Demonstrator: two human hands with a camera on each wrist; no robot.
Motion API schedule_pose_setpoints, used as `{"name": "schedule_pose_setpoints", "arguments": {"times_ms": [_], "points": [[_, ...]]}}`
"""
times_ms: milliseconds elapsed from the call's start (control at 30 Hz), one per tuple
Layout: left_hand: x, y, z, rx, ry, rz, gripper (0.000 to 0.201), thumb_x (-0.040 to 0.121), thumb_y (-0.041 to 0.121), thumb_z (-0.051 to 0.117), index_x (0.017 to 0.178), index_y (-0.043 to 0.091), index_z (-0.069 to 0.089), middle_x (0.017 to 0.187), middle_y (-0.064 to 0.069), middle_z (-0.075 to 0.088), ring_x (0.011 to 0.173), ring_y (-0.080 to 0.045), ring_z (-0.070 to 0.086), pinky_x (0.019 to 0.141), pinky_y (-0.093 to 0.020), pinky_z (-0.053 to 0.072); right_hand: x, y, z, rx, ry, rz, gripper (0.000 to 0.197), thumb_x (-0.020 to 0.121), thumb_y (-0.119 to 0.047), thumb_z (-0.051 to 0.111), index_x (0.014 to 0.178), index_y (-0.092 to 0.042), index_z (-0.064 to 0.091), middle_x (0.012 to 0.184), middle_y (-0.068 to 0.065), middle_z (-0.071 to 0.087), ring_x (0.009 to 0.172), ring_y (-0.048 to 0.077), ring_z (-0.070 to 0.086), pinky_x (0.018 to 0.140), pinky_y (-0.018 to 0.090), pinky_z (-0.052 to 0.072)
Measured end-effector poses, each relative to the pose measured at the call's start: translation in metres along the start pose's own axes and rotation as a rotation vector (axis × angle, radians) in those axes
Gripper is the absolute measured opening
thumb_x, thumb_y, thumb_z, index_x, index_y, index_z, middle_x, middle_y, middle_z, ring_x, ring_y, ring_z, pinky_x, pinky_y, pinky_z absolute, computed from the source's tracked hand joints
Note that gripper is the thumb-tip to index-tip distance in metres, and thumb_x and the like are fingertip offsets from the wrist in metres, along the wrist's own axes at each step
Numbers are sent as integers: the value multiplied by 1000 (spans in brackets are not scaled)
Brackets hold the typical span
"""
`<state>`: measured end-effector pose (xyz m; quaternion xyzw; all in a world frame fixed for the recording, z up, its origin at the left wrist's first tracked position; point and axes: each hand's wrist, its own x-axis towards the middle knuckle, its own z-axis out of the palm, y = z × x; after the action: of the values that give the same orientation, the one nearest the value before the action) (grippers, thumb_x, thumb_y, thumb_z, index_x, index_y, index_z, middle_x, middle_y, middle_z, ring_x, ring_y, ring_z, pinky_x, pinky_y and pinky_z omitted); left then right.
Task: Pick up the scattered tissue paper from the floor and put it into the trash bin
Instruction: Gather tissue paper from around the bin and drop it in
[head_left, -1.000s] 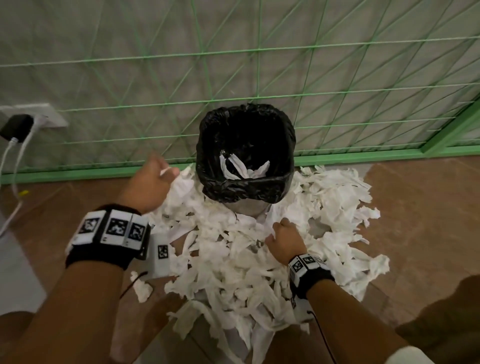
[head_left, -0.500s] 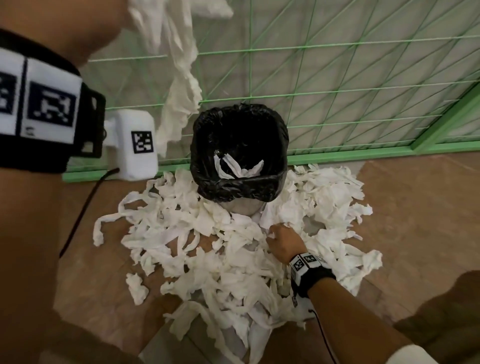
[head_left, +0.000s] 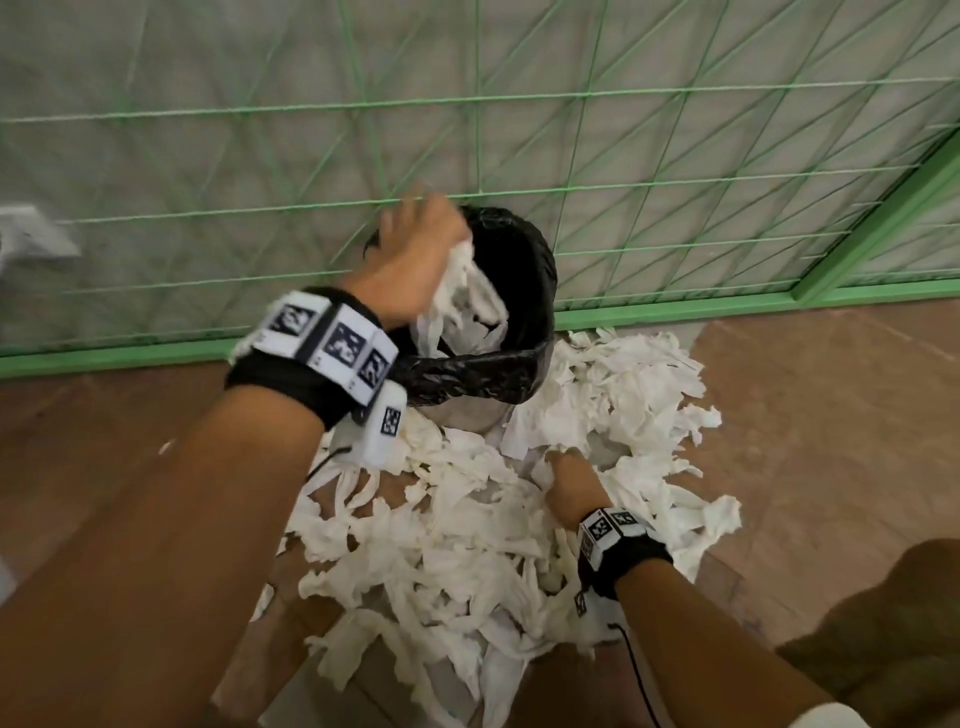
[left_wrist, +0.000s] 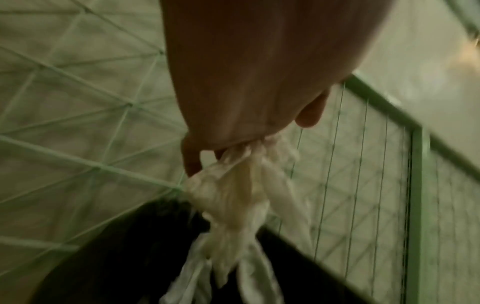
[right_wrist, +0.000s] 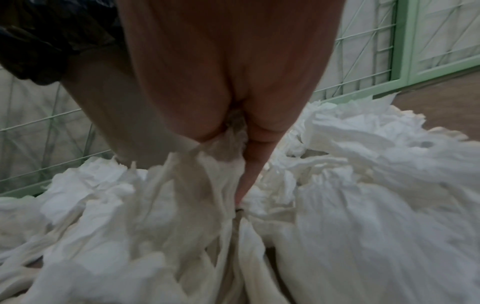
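Observation:
A trash bin (head_left: 498, 374) lined with a black bag stands against the green fence. My left hand (head_left: 421, 260) hovers over the bin's mouth and grips a bunch of white tissue strips (head_left: 462, 296) that hang down into the bag; the same bunch (left_wrist: 241, 197) dangles from the left hand (left_wrist: 233, 144) over the dark opening. A big heap of torn tissue paper (head_left: 467, 545) covers the floor in front of and right of the bin. My right hand (head_left: 566, 478) is down in the heap, its fingers (right_wrist: 257, 148) curled round a clump of tissue (right_wrist: 221, 164).
A green wire-mesh fence (head_left: 623, 182) with a green base rail runs right behind the bin. Bare brown floor (head_left: 831, 441) lies to the right and left of the heap. A white wall socket (head_left: 31, 239) sits at the far left. My knee (head_left: 883, 623) shows at lower right.
My left hand rose from the heap's left side with a bunch of tissue, swung high, and has come down over the bin. The right hand stayed in the heap.

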<state>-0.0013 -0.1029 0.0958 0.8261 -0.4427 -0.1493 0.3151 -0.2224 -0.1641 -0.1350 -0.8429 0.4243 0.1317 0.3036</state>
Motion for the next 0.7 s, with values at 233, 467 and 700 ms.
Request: {"name": "schedule_pose_setpoints", "arguments": {"times_ms": [233,467,700], "points": [[-13,-43,22,249,-31,-54,39,90,57,27,122,51,49,141,5,36,132,-21,28,106,-46,19,4,-5,-37,159,51,86,38,87,-49,56,89,-12,62,78,6,62,81,27,62,66,30,43],[-55,-146,33,-42,513,-497,31,98,18,32,113,0,53,120,-25,52,113,-38,49,95,-42,37,6,-31,-140,495,381,105,49,100,-41,36,58,-18,47,62,1,49,55,12,47,54,27,32],[-133,-188,135,174,-170,-561,61,87,40,52,143,44,27,157,-3,16,136,-36,31,104,-54,38,-25,-136,-252,902,725,-423,41,93,-34,44,53,-24,41,50,-9,37,51,16,37,51,26,31]]}}
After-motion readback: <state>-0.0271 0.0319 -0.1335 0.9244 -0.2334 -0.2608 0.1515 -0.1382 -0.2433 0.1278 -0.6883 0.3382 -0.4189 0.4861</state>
